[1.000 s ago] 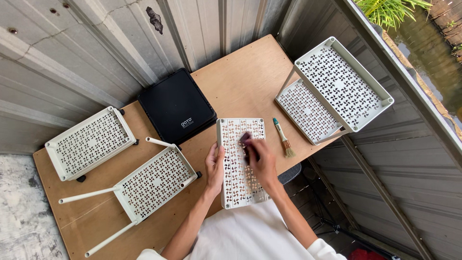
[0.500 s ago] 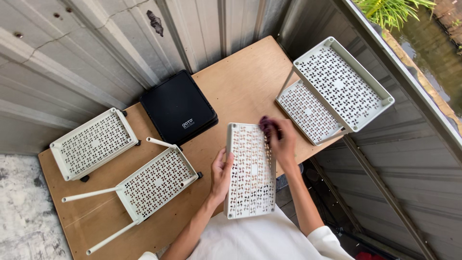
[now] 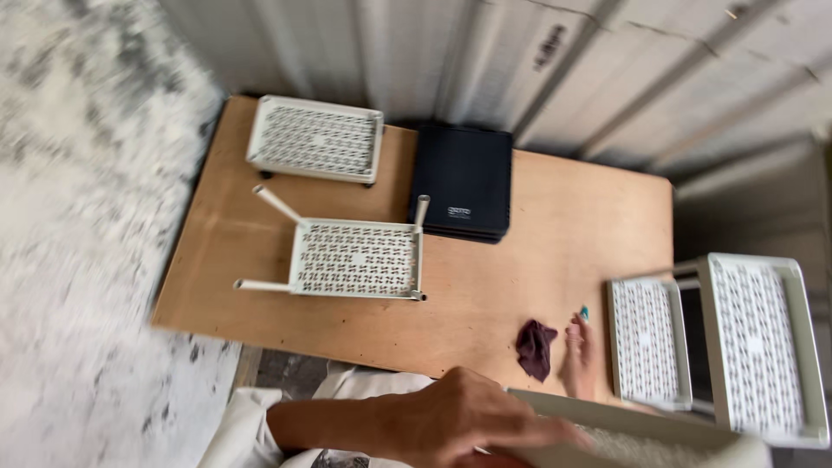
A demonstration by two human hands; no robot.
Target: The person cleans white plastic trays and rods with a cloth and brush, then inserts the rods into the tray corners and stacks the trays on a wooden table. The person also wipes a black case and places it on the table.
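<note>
My left hand [image 3: 459, 423] is close to the camera and grips the edge of a white perforated tray panel [image 3: 624, 433], held above the near edge of the wooden table [image 3: 520, 260]. Past that panel, my right hand [image 3: 576, 351] rests on the table with its fingers stretched out. Its fingertips are at the teal tip of a small brush [image 3: 584, 313]; the remainder of the brush is hidden. A dark maroon cloth [image 3: 536, 347] lies crumpled just left of that hand, apart from it.
A white perforated tray [image 3: 316, 139] sits at the table's far left, and another with tube legs [image 3: 355, 258] lies on its side nearby. A black case [image 3: 459, 182] is at the back. Two more white trays [image 3: 758, 342] stand at the right. Corrugated metal wall behind.
The view has swung round and come closer. My right hand has let go of the maroon cloth, which now lies on the table. My left hand has lifted the panel toward me.
</note>
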